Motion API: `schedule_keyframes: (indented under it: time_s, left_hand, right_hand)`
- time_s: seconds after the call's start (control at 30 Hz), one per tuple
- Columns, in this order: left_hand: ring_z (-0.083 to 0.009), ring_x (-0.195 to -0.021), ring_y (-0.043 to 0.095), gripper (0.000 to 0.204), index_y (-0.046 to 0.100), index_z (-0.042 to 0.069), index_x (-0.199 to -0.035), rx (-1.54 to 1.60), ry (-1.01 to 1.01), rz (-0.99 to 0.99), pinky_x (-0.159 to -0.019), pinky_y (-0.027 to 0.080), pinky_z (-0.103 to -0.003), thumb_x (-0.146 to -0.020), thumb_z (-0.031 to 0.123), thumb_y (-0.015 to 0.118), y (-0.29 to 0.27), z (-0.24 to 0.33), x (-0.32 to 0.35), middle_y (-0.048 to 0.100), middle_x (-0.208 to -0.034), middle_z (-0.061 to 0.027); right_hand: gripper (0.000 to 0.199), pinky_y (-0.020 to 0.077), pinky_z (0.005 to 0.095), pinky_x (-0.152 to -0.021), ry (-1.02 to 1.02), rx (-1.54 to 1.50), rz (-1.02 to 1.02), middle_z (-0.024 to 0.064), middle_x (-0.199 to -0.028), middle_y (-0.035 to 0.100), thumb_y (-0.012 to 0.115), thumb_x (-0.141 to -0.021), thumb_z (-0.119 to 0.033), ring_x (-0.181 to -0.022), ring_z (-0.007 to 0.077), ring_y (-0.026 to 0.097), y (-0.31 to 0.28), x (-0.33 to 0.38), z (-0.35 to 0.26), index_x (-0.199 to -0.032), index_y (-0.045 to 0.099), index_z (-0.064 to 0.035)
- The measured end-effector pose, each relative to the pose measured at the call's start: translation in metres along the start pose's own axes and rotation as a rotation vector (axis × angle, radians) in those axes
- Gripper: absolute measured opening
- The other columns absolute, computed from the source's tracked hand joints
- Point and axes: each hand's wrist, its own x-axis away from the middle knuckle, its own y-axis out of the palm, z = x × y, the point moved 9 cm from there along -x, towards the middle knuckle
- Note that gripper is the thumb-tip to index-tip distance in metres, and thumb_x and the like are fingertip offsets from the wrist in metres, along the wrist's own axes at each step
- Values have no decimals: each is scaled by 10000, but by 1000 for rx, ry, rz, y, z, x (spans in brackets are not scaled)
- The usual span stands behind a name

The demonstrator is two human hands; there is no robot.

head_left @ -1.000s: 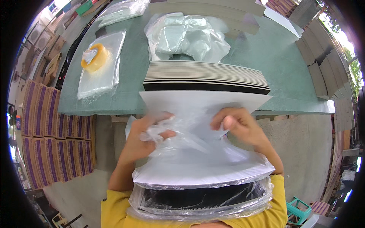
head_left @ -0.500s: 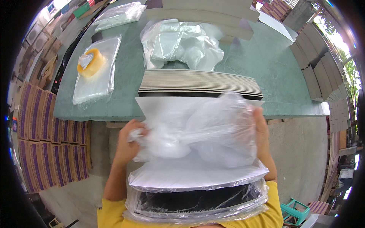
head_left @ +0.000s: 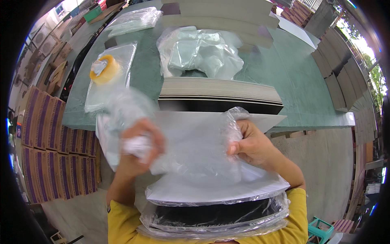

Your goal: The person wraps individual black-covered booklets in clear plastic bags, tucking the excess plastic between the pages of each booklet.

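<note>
While bunched around a clear plastic bag (head_left: pixel 191 150), both hands, left (head_left: pixel 136 152) and right (head_left: pixel 254 146); white board (head_left: pixel 211 187) beneath.

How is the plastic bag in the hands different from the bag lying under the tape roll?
The clear bag in the hands is crumpled, raised and blurred at its left side; the flat bag under the yellow tape roll lies smooth on the green table. The left hand and right hand grip the first; nothing touches the second. Both are transparent.
</note>
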Motion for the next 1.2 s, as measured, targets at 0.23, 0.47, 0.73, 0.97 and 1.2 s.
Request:
schedule_keyframes:
  time_s: [0.23,0.47,0.73,0.97,1.2]
  left_hand:
    - [-59,-575,471,146,552,11,-706,-211,-221,-280,-494,369,-206,-764,131,610,68,-10,-17,535,-613,-5]
    - [-88,-583,484,137,566,1,-692,-802,-266,397,-539,396,-227,-752,113,619,-107,-30,26,543,-612,-27]
    - [-270,-701,575,309,499,34,-951,-683,269,-415,-585,457,-323,-686,105,641,93,43,-6,571,-774,-112]
    - [-311,-785,551,436,477,27,-976,-409,105,-453,-621,439,-347,-556,1,587,97,20,-24,543,-820,-141]
    - [-326,-752,539,425,482,29,-984,-293,147,-432,-629,427,-332,-568,9,571,77,39,-25,539,-829,-132]
  right_hand:
    - [319,307,190,-436,-81,-1,140,-29,-555,449,636,-749,-349,-496,49,397,-3,-13,7,-650,488,-85]
    - [294,312,211,-458,-197,-158,81,-18,-576,465,602,-781,-323,-481,66,375,-22,21,-20,-655,501,-77]
    - [170,391,294,-580,-785,994,7,53,-724,542,723,-638,-148,-652,177,509,63,39,-90,-680,600,-38]
    - [374,450,324,-658,-674,1015,371,83,-885,588,695,-654,-170,-772,214,563,21,44,-93,-977,574,-26]
    - [180,446,298,-582,-48,549,-68,79,-741,588,553,-796,-129,-640,149,546,4,18,-9,-924,557,-3]
